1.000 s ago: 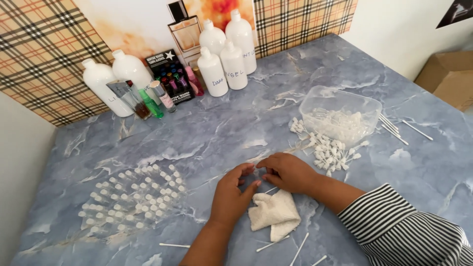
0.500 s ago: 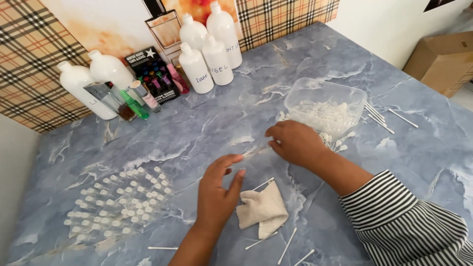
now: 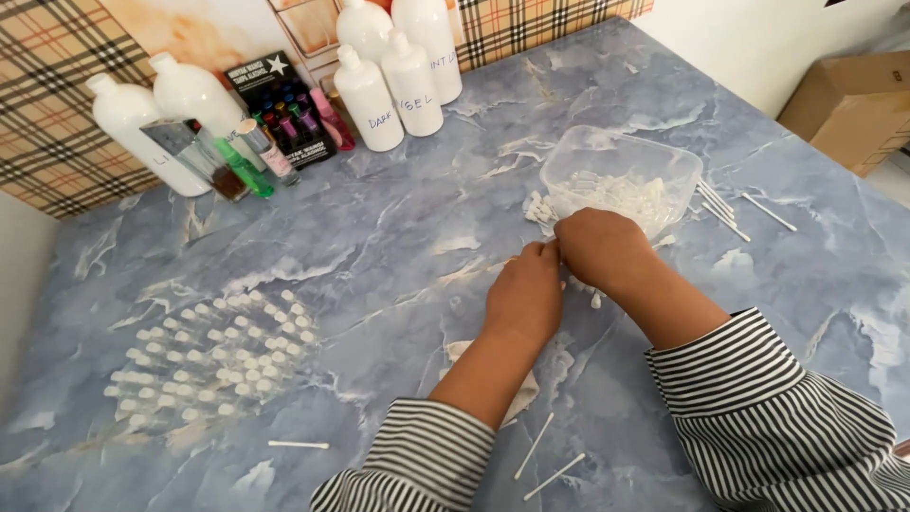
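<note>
2 hands meet at fingertips: left hand [image 3: 524, 296], right hand [image 3: 599, 248], grips unclear. Beside: tub [image 3: 621, 180] of caps, cloth [image 3: 517, 398].

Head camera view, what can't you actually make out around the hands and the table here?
- What the left hand and right hand pinch between their fingertips: hidden by the hands themselves.
- White cloth: mostly covered by the left forearm.
- Contents of the clear plastic container: too small and pale to identify.
- Small clear vials lined up at left: too small to tell whether filled.
- Cardboard box: cut off by the right edge.
</note>
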